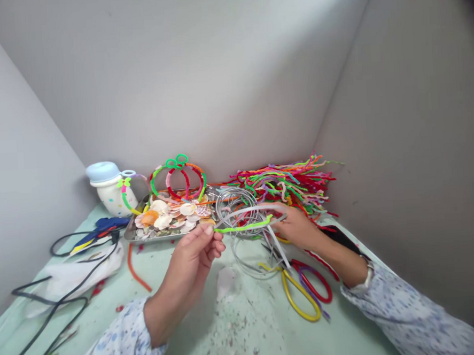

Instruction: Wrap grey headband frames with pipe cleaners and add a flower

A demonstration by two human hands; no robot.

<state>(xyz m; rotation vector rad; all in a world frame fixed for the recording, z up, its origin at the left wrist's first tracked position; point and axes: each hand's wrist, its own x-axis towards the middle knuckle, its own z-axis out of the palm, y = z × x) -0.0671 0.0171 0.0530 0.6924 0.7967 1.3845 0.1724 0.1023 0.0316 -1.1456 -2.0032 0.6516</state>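
My left hand [195, 252] pinches the left end of a bright green pipe cleaner [244, 227] between thumb and fingers. My right hand [290, 225] has its fingers closed around a pale grey band [247, 211], which arches just above the green pipe cleaner. The pipe cleaner's right end reaches close to the right fingers; whether they touch it cannot be made out. Behind and below the hands lie coils of silver wire [232, 202]. Scissors with yellow and red handles [301, 296] rest on the table below my right hand.
A metal tray [160, 238] of shells stands at the back left, with colourful hoops behind. Beside it are a white bottle [115, 198], a blue glue gun [103, 226] and a black cable [60, 303]. Many pipe cleaners [289, 185] are heaped at the back right.
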